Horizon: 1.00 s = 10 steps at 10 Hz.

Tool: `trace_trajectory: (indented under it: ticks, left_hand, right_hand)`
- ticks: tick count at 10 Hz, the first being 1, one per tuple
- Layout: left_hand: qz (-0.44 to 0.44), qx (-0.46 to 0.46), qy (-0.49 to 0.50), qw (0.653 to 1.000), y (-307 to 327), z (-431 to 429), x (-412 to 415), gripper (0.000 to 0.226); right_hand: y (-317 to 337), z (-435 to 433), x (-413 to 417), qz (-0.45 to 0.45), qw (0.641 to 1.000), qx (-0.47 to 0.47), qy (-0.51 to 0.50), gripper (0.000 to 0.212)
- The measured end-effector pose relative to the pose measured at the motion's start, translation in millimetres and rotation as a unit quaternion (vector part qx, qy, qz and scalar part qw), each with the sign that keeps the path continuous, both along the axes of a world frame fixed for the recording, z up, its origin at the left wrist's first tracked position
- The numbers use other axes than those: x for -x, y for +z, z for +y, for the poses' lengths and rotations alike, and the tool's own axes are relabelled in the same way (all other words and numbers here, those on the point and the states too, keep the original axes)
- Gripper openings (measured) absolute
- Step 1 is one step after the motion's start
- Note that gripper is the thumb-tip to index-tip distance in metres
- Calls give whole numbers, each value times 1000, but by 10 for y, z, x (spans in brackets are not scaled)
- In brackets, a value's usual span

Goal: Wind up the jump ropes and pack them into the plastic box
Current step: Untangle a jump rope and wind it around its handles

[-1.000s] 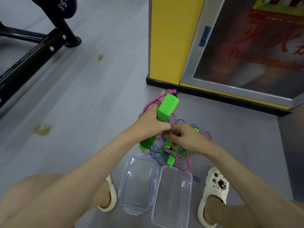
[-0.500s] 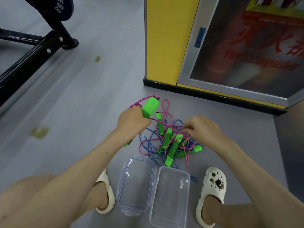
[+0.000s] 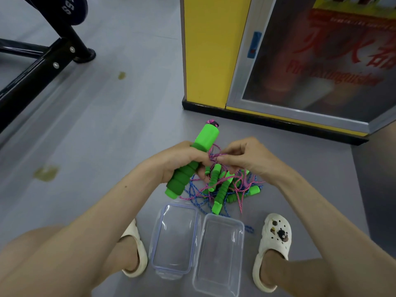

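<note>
Two-handed beyond the plastic box (image 3: 218, 256): gripping green handle (image 3: 206, 135) with left hand (image 3: 180, 160), pinching pink rope (image 3: 215, 155) with right hand (image 3: 244, 157).

Cabinet door (image 3: 317, 67) — large red Chinese characters above a blurred "Fire Extinguisher"; black plate (image 3: 66, 9) — white marks, perhaps "SS".

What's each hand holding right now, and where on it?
Left hand grips green handle at mid-shaft; right hand pinches the pink rope beside it.
</note>
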<state>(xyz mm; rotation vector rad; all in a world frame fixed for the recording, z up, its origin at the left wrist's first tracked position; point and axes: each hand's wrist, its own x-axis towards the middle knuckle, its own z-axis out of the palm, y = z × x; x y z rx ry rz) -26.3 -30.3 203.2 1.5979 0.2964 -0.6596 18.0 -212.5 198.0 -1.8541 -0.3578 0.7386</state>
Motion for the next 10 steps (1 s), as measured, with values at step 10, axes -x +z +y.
trace_trajectory:
  ticks: [10]
  left_hand:
    - [-83,67,26,994,71,-126,78,69]
  right_hand:
    - [-194,155,262,28,998,5,57,9]
